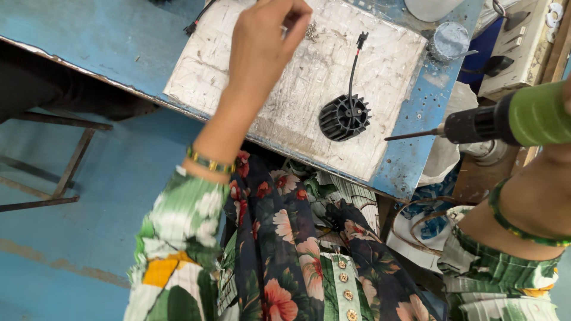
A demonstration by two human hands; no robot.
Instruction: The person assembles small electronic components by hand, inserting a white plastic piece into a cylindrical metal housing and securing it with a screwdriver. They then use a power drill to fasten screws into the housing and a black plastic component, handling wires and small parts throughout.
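Note:
My left hand (264,41) reaches over a scarred white work board (297,89), its fingers pinched together close to a small pile of screws (311,31); whether a screw is between the fingertips I cannot tell. On the board lies a black finned round part (344,117) with a black wire and plug (358,44) running up from it. My right hand is mostly out of frame at the right edge and grips a green and black power drill (511,119). The drill's bit (413,135) points left toward the finned part, a short way from it.
The board rests on a blue table (89,41) whose front edge runs diagonally. A grey round tin (449,40) stands at the back right, next to a white socket strip (523,47). A loose black cable end (191,27) lies left of the board. Floor and a metal frame (65,172) are at left.

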